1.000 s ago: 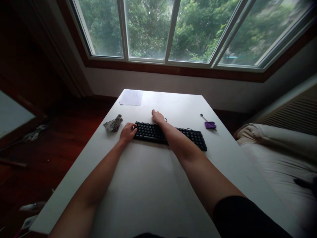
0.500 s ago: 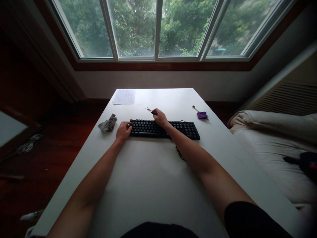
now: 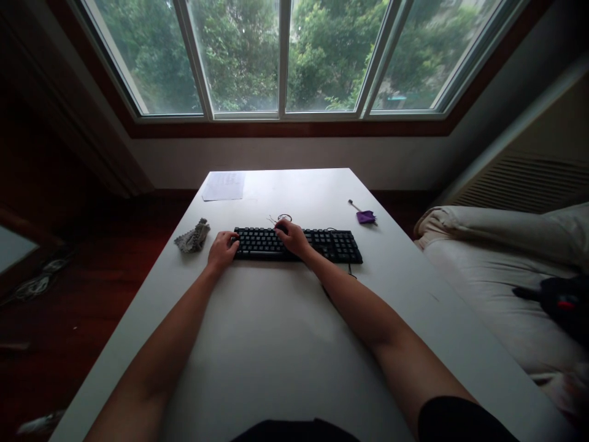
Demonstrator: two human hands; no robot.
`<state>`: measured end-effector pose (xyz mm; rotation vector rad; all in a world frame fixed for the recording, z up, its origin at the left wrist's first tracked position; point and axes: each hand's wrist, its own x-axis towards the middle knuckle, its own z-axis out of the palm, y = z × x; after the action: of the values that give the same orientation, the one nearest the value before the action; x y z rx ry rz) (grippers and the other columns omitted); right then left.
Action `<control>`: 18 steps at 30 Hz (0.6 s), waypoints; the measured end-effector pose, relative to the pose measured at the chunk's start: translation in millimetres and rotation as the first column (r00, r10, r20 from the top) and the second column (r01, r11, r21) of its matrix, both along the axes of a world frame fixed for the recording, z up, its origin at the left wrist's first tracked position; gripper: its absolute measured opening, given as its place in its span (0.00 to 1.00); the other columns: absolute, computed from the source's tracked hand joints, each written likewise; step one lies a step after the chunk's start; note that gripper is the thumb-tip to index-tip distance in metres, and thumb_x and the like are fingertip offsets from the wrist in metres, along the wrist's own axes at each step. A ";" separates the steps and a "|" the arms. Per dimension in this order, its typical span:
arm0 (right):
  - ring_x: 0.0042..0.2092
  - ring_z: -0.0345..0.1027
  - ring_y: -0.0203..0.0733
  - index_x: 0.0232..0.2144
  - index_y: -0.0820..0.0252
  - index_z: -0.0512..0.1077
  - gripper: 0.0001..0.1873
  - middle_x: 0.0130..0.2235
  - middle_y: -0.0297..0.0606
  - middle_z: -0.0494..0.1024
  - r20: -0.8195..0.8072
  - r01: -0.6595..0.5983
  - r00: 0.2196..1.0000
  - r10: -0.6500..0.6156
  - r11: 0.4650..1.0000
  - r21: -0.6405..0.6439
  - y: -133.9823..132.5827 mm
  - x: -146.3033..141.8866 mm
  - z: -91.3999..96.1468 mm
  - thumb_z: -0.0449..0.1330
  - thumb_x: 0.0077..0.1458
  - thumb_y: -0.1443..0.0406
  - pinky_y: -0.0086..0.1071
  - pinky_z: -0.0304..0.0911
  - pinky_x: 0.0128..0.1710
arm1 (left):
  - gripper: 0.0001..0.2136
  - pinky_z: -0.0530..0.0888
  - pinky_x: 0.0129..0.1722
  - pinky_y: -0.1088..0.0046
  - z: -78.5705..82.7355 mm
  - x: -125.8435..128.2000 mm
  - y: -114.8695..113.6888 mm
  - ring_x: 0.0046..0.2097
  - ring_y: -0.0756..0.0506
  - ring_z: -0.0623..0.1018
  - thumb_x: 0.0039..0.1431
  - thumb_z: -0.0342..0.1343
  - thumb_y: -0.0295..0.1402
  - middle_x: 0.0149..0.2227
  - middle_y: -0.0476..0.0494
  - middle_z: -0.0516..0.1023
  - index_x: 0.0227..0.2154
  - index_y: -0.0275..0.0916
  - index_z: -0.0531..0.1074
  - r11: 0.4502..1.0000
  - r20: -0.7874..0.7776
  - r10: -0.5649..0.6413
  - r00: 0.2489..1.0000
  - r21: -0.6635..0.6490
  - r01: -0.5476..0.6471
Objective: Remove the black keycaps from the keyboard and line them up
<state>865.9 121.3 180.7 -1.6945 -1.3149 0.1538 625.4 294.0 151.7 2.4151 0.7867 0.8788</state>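
Note:
A black keyboard [image 3: 331,244] lies across the middle of the white table [image 3: 276,344]. My left hand [image 3: 221,249] is closed on the keyboard's left end, thumb on the keys. My right hand [image 3: 293,238] hovers over the keys left of centre with its fingers curled, pinching a small wire tool [image 3: 278,218] that pokes out past the fingertips over the keyboard's far edge. The keyboard's cable [image 3: 350,270] shows beside my right forearm.
A crumpled grey cloth [image 3: 192,237] lies left of the keyboard. A sheet of paper [image 3: 223,185] sits at the far left corner, a small purple item with a stick [image 3: 365,216] at the far right. A bed [image 3: 506,276] borders the table on the right; windows behind.
My right hand came back from beyond the keyboard with the wire tool and now sits lower over the keys. My left hand stayed on the keyboard's left end. The view shifted.

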 end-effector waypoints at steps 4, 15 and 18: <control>0.35 0.68 0.41 0.39 0.57 0.75 0.09 0.34 0.36 0.77 0.063 -0.034 0.997 0.033 0.999 0.008 -1.6 -10.1 7.1 0.56 0.60 0.61 0.32 0.60 0.38 | 0.13 0.67 0.65 0.55 0.5 1.2 0.5 0.62 0.37 0.70 0.61 0.58 0.37 0.59 0.38 0.70 0.47 0.43 0.74 0.993 -0.013 -0.092 0.996 0.075 0.092; 0.32 0.70 0.38 0.38 0.57 0.75 0.07 0.34 0.39 0.79 0.237 -0.339 0.880 0.411 0.895 -0.290 -144.7 -12.7 9.1 0.56 0.65 0.64 0.29 0.59 0.33 | 0.22 0.64 0.68 0.52 4.5 5.1 -4.4 0.67 0.36 0.66 0.61 0.58 0.39 0.67 0.41 0.65 0.58 0.45 0.69 0.984 -0.068 -0.158 0.985 0.073 0.163; 0.35 0.72 0.41 0.37 0.57 0.75 0.07 0.34 0.40 0.79 0.271 -0.280 0.894 0.358 0.916 -0.288 -191.4 5.0 -2.9 0.56 0.64 0.64 0.31 0.62 0.36 | 0.24 0.63 0.68 0.51 2.8 6.5 -5.8 0.67 0.36 0.66 0.61 0.58 0.40 0.67 0.41 0.65 0.60 0.45 0.69 0.982 -0.088 -0.166 0.982 0.077 0.173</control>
<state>870.9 -70.2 177.8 -1.7400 -1.8863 0.2493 631.9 288.2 154.5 2.5622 0.5718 0.7652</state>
